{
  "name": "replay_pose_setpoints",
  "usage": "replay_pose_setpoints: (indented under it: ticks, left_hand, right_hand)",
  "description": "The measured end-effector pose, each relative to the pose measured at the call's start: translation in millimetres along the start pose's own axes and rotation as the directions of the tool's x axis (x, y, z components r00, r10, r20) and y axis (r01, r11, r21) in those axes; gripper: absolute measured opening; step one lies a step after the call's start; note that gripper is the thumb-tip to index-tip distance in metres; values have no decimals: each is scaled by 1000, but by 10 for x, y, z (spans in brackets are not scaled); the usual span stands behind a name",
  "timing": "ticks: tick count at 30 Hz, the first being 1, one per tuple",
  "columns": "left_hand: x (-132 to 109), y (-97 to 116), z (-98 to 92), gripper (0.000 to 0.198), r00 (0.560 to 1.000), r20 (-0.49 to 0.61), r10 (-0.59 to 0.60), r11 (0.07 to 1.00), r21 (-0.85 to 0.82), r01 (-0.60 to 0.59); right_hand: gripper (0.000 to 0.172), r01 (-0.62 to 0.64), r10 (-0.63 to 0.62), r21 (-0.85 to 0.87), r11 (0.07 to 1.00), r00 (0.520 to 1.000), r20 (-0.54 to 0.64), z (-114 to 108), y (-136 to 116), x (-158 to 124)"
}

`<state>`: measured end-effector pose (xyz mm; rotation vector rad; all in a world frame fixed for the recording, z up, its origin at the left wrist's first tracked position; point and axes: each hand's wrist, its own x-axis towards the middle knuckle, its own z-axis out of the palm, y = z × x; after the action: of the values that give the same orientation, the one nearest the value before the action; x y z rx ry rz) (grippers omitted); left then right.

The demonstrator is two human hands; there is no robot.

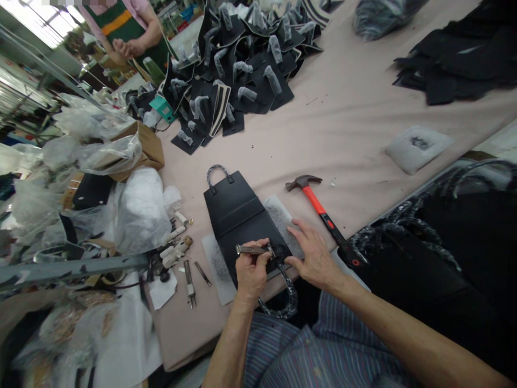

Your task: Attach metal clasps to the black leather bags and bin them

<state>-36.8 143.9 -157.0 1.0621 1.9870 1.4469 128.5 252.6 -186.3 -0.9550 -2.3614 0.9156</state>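
My left hand (251, 274) is closed around a small metal punch (253, 249), held over the near end of a black bag panel (234, 207). The punch's working end is at the handle tab there, partly hidden by my fingers. One plastic-wrapped handle (217, 168) stands at the panel's far end; another wrapped handle (287, 302) hangs over the table edge near my lap. My right hand (317, 258) is open, thumb and fingers apart, beside the panel's right edge. A speckled grey slab (278, 213) lies beneath the panel. The red-and-black claw hammer (323, 213) rests just beyond my right hand.
Several black bag panels with wrapped handles (258, 70) are heaped at the back. A pronged tool (189, 283) and a thin punch (202, 274) lie at left near plastic bags (141, 215). A white pad (418, 148) lies at right. Another person (131, 40) stands at back left.
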Motion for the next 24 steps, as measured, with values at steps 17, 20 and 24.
replay_pose_setpoints:
  ticks: [17, 20, 24]
  left_hand:
    - [-71, 32, 55, 9, 975, 11, 223, 955, 201, -220]
    - [-78, 43, 65, 9, 969, 12, 248, 942, 229, -244]
    - [-79, 33, 66, 8, 970, 11, 244, 947, 214, -240]
  right_hand:
    - [62, 122, -128, 128, 984, 991, 40, -41, 263, -44]
    - [59, 136, -141, 135, 981, 990, 28, -50, 254, -61]
    - [50, 148, -145, 161, 976, 989, -30, -147, 207, -116]
